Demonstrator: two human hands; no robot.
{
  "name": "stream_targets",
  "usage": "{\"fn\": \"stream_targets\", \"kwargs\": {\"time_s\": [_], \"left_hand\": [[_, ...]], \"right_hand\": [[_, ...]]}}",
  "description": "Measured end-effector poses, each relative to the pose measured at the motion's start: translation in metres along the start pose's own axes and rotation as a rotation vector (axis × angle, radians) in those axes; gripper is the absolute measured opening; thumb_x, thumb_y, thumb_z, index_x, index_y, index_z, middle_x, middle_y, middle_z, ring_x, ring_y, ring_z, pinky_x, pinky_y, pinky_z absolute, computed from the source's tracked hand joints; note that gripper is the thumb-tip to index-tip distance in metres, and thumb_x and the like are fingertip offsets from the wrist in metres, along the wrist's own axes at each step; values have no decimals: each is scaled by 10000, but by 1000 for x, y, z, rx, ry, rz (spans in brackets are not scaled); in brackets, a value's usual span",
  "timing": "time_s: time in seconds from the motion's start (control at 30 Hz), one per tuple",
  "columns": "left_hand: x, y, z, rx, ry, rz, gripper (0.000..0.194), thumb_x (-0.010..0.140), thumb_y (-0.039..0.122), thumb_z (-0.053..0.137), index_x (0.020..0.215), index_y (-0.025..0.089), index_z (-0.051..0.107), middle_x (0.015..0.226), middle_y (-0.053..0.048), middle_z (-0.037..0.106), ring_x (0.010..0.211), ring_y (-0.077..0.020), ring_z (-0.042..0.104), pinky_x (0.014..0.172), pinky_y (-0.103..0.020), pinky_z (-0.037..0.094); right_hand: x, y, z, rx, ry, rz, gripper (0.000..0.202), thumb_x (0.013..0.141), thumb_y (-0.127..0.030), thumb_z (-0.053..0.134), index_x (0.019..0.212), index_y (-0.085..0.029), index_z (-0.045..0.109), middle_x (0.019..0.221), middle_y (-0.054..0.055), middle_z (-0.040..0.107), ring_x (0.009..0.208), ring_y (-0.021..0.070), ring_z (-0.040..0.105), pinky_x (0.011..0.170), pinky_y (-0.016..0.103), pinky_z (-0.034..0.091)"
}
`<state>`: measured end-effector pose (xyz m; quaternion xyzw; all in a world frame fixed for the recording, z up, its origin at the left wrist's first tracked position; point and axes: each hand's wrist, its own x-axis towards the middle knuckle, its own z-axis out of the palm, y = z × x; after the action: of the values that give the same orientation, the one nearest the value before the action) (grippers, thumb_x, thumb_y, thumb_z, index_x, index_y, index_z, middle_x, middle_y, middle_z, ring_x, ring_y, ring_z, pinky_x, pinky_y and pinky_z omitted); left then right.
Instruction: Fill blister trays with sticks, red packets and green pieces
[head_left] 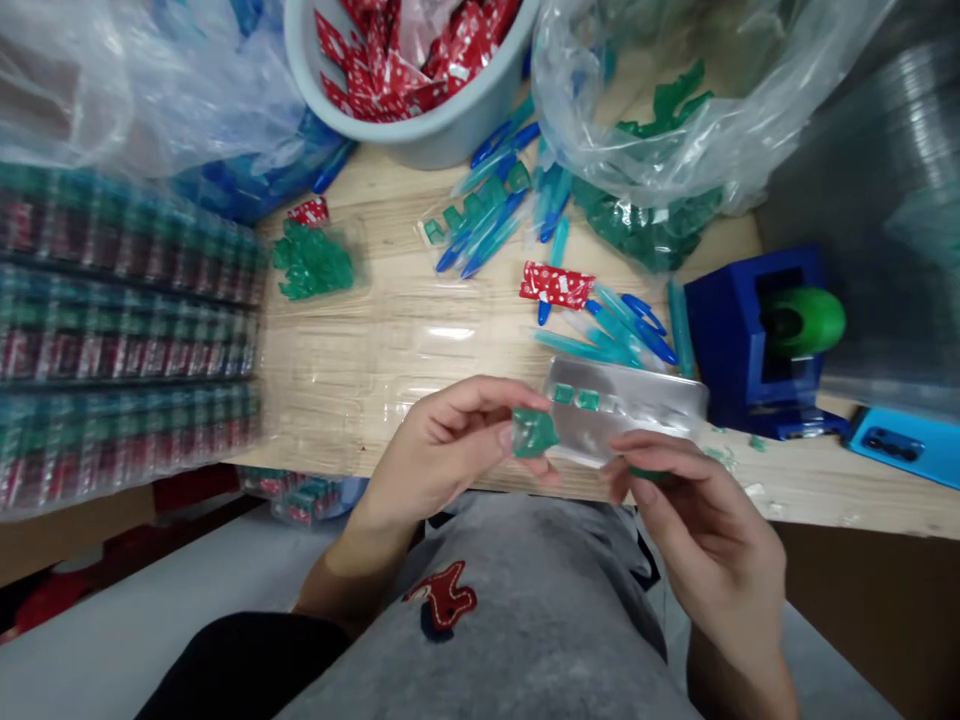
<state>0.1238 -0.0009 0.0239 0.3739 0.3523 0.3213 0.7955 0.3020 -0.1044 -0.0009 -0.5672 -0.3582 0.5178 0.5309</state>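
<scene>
My left hand [461, 440] pinches a small green translucent plastic piece [534, 433] between thumb and fingers. Just to the right, a clear plastic blister tray [637, 388] lies near the front edge of the table, with two green pieces [576, 398] seated in its left compartments. My right hand [697, 520] is closed at the tray's lower edge. A green piece [649, 474] shows between its thumb and fingertips, mostly hidden by the fingers.
Stacked filled packs [127, 350] stand at left beside loose green pieces [313, 262]. Behind are a bucket [420, 140] of red packets and a plastic bag [660, 170] of green pieces. Blue pens [480, 235], a blue tape dispenser [750, 350] and a phone [900, 440] lie around.
</scene>
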Motion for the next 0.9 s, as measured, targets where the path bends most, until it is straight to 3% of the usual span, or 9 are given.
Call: {"fn": "stream_targets", "kwargs": {"time_s": [0.13,0.27,0.33,0.43,0.57,0.63,0.7,0.9], "left_hand": [[-3,-13,14,491,64,151,266,862,73,612,996,283,705,929,21,708,817,-96,690,756,-207,584],[-5,-25,22,873,-46,363,272,859,32,564,1013,234,662,928,-17,692,882,-118,670,769,-228,566],[-7,-32,22,921,-95,370,259,858,27,551,1000,219,650,929,-27,687,872,-119,670,757,-226,568],[-10,-44,19,840,-109,234,215,857,44,556,953,218,637,889,-5,698,809,-103,682,701,-191,563],[-10,-59,14,809,71,113,195,888,97,565,1021,228,623,901,8,708,816,-100,686,726,-193,556],[-8,-64,10,880,110,164,208,897,95,553,1040,230,622,956,-3,699,893,-116,674,812,-235,550],[-6,-67,5,980,73,241,220,895,78,542,1029,234,621,963,-6,690,919,-132,658,831,-266,542],[-5,-77,-8,1248,-8,372,274,862,69,554,1043,266,615,940,-21,699,894,-197,645,929,-426,504]], "right_hand": [[5,-4,4,85,-15,-8,278,876,-197,652,1135,-297,639,1066,15,650,786,116,655,682,251,585],[5,-1,6,-1,20,-28,274,806,-171,729,1047,-286,669,957,-15,690,785,107,660,685,226,573],[0,4,3,-70,28,-18,238,818,-126,692,1009,-268,679,921,-16,692,781,100,659,688,220,566],[-9,12,-6,-58,-17,44,215,810,-105,670,975,-243,680,892,-6,697,742,105,663,619,216,561],[-8,20,-23,-129,23,70,181,790,-132,717,929,-245,689,843,-14,714,750,126,682,612,227,566],[1,22,-29,-320,110,2,203,801,-146,724,969,-257,700,891,-4,723,786,140,681,666,260,574],[13,24,-32,-541,138,-99,224,833,-157,701,1028,-267,707,974,17,723,848,159,681,730,295,577],[35,28,-34,-894,-106,-211,259,920,-152,582,1118,-285,681,1069,27,690,968,172,669,811,283,571]]}}
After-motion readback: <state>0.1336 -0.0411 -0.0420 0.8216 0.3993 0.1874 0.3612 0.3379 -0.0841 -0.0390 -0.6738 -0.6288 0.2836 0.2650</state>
